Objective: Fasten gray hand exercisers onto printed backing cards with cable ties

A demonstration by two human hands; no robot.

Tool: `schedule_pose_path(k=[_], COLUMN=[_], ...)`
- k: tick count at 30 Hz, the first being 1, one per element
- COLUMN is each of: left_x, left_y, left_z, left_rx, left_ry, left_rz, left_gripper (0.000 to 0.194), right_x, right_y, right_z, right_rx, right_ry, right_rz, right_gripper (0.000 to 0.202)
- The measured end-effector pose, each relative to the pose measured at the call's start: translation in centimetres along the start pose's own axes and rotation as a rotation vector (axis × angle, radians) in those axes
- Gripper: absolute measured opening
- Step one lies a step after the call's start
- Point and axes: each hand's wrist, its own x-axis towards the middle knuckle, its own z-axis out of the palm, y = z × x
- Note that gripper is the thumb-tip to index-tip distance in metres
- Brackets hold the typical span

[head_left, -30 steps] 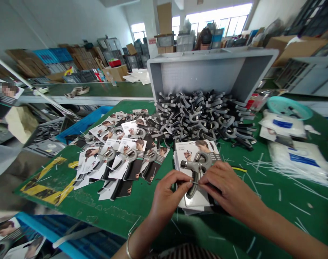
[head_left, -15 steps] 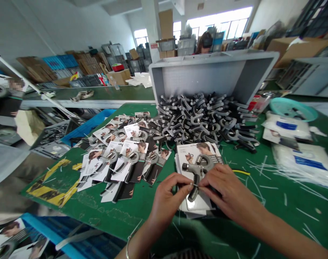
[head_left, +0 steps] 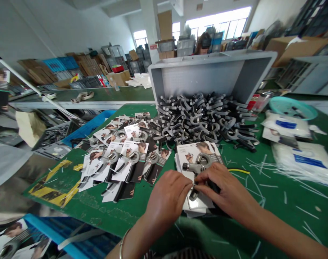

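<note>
A grey and black hand grip strengthener with a metal spring lies on a stack of printed cards in front of me. Over its lower handle, my left hand pinches a thin white zip tie with its fingertips. My right hand meets it from the other side, thumb and forefinger closed on the same tie. Most of the tie is hidden by my fingers, and part of the handle is covered too. To the left lie several cards with grip strengtheners on them.
A grey plastic crate, tipped toward me, spills a heap of grip strengtheners onto the green table. Loose white ties and plastic bags lie at right, near a turquoise basin. A person is behind the crate.
My left hand has turned over and its fingers have curled in more, covering more of the handle. My right hand has shifted slightly left, still pinching at the tie.
</note>
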Motion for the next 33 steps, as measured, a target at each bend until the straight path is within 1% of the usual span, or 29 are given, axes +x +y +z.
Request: schedule_pose_path(k=[1,2,4,7,9,11,13,15,17,19,21,23,25,29,31,33], left_x=[0.1,0.2,0.5,0.6,0.7,0.8,0.9,1.0,0.9,0.8,0.8,0.8,1.0,1.4,1.6,1.9], left_y=[0.2,0.4,0.7,1.0,1.1,1.2,1.4,1.5,1.5,1.5,1.4,1.4,1.3,1.5,1.7,1.9], left_z=[-0.3,-0.7,-1.2,-1.4,-1.0,-0.6,-0.4,-0.6,-0.9,-1.1,-1.2,-1.3,-1.4,-1.9,-2.4,-2.7], left_rx=[0.088,0.129,0.078,-0.12,-0.157,-0.077,0.055,0.151,0.193,0.216,0.245,0.262,0.244,0.184,0.126,0.036], left_ry=[-0.032,-0.059,-0.065,0.03,0.066,0.021,-0.055,-0.098,-0.091,-0.071,-0.073,-0.106,-0.128,-0.128,-0.108,-0.059], left_rz=[0.054,0.092,0.128,0.111,0.104,0.111,0.134,0.174,0.204,0.182,0.135,0.12,0.135,0.153,0.162,0.16], left_gripper=[0.02,0.02,0.018,0.013,0.011,0.013,0.017,0.02,0.023,0.023,0.022,0.022,0.022,0.022,0.02,0.017], right_x=[0.1,0.2,0.3,0.1,-0.1,-0.3,-0.5,-0.5,-0.5,-0.5,-0.6,-0.6,-0.7,-0.7,-0.7,-0.7], right_y=[-0.1,-0.2,-0.3,-0.1,0.2,0.5,0.7,0.7,0.6,0.5,0.5,0.5,0.5,0.4,0.5,0.6], right_z=[0.0,-0.1,-0.3,-0.5,-0.4,0.0,0.6,1.0,1.2,1.0,0.8,0.7,0.7,0.9,1.0,1.1], right_rx=[0.004,0.007,0.003,-0.016,0.015,0.076,0.116,0.095,0.054,0.058,0.111,0.158,0.173,0.164,0.138,0.111], right_ry=[-0.009,-0.019,-0.036,-0.042,-0.054,-0.056,-0.039,-0.024,-0.042,-0.056,-0.039,0.0,0.021,0.033,0.026,0.007], right_rz=[-0.006,-0.019,-0.054,-0.083,-0.078,-0.061,-0.055,-0.06,-0.068,-0.058,-0.041,-0.041,-0.052,-0.048,-0.062,-0.066], right_gripper=[0.005,0.006,0.008,0.011,0.008,0.01,0.015,0.019,0.018,0.016,0.012,0.011,0.01,0.008,0.011,0.011])
